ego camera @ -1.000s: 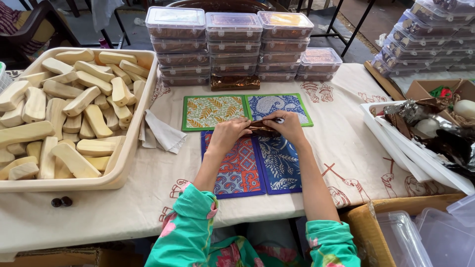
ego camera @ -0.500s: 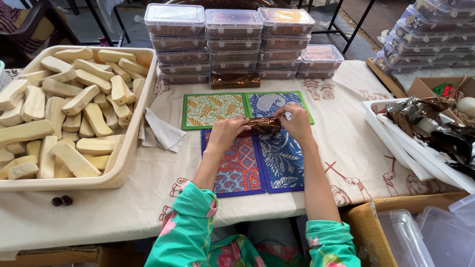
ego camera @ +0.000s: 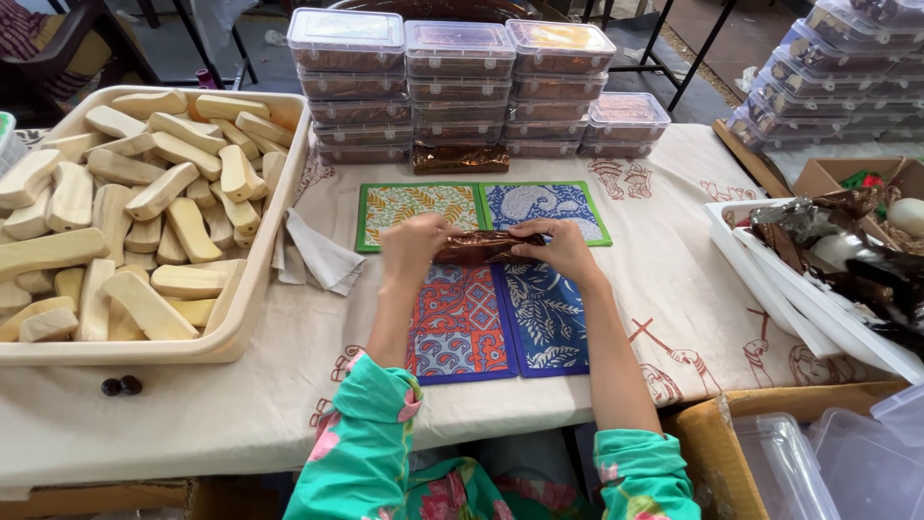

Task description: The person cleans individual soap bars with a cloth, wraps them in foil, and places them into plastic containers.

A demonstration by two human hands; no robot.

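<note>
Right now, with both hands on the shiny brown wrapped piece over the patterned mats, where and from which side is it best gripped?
Probably at its two ends, one from each side. The shiny brown wrapped piece lies lengthwise, left to right, over the patterned mats. The left hand covers its left end and the right hand pinches its right end, leaving the middle bare.
</note>
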